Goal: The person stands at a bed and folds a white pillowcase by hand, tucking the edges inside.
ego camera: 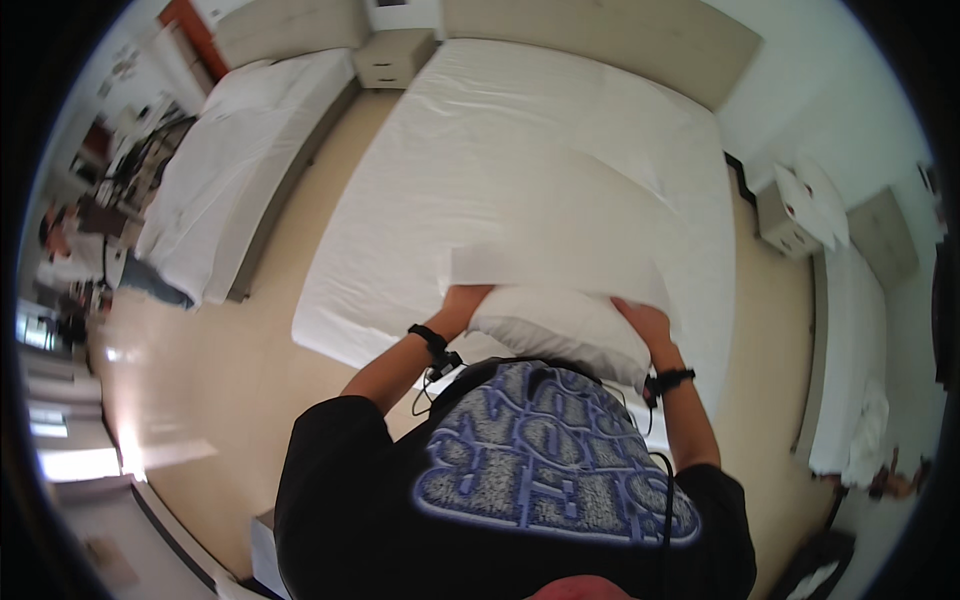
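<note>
A white pillow [555,319] lies close against my front, at the foot end of the large bed [465,135]. From its far side a blurred white cloth [562,232], which looks like a pillowcase, stretches out over the mattress. My left hand [469,301] grips the cloth's near edge at the pillow's left side, its fingertips hidden beneath the fabric. At the right side my right hand [646,319] holds the cloth's edge by the pillow's corner, with its fingers partly covered. How far the pillow sits inside the cloth is hidden.
A narrower bed [225,165] with white bedding stands at left, a nightstand [394,60] between the beds. Another person [82,240] is by its foot. On the right are a second nightstand [784,217] with white pillows [810,199] and another bed [847,345].
</note>
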